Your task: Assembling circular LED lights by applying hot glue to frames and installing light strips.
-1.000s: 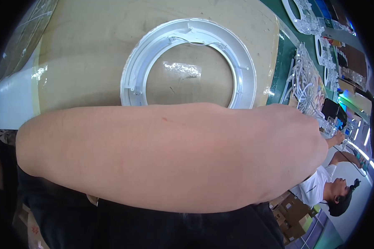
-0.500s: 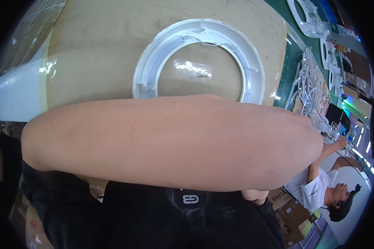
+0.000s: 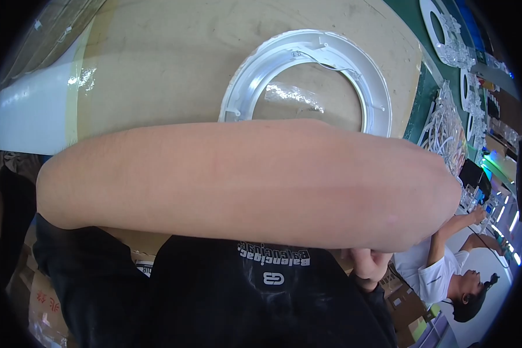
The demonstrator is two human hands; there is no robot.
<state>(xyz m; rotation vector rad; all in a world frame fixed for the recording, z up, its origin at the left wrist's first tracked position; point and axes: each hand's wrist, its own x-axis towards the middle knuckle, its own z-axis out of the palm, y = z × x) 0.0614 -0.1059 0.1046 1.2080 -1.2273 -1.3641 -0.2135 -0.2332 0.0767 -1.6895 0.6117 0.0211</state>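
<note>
- Because the left forearm [image 3: 214, 180] spans the head view close to the lens, it masks much of the area beneath; why it is raised there cannot be established.
- Left grip [image 3: 406, 191]: seemingly back outward, with fingers concealed behind it. Whether they are apart, together or clamped on something cannot be told.
- Right grip: not identifiable. A patch of skin [image 3: 372, 264] just below the left grip may be right arm or hand; finger state cannot be told.
- White ring [image 3: 258, 75]: beyond and to the left of the left grip, flat on the brown-covered table [image 3: 174, 69], its near part hidden by the forearm. It lies channel side up, which presumably leaves the thin wire [image 3: 330, 68] accessible.
- Clear film [image 3: 296, 97]: within the ring's opening, beyond the left grip; probably tape protecting the table covering.
- White wire bundle [image 3: 446, 116]: beyond the left grip, slightly rightward, beside the ring, probably kept within reach.
- Co-worker in a white shirt [image 3: 441, 278]: to the right of and below the left grip, well apart from the ring.
</note>
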